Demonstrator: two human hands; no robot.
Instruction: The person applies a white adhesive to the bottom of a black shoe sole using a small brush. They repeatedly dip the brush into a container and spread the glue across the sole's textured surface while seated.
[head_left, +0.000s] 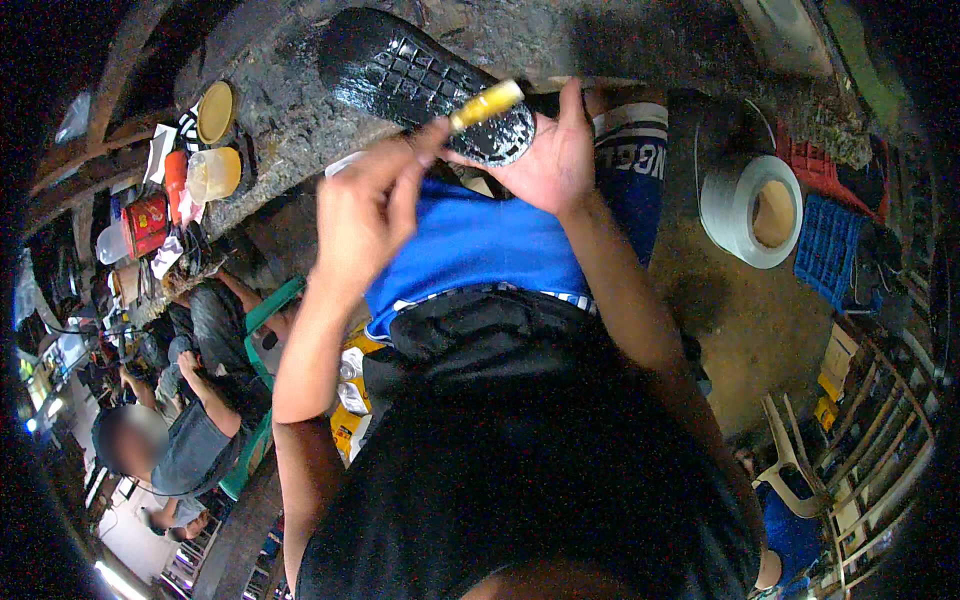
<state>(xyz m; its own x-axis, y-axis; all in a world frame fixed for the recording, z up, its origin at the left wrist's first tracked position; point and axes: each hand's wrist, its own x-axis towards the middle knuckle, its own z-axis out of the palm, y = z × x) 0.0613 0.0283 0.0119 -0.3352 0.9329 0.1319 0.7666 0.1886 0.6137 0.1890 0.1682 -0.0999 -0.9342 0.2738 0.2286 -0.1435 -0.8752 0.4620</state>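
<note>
A black shoe sole [385, 70] with a grid tread lies tilted over the worn grey bench edge [270, 110], its near end wet and glossy. My right hand [555, 155] grips that near end from beneath and beside it, thumb pointing up. My left hand [370, 205] pinches a short yellow-handled tool [485, 103], likely a brush, held over the wet end of the sole. Motion blurs the hand and tool, so the tool's tip is unclear. Both hands are above my blue shorts [465, 245].
On the left stand containers [210, 175] and a red can [145, 225]; co-workers [200, 420] sit beyond. On the right are a large white roll [725, 210], red and blue crates [820, 245] and a plastic chair [790, 470].
</note>
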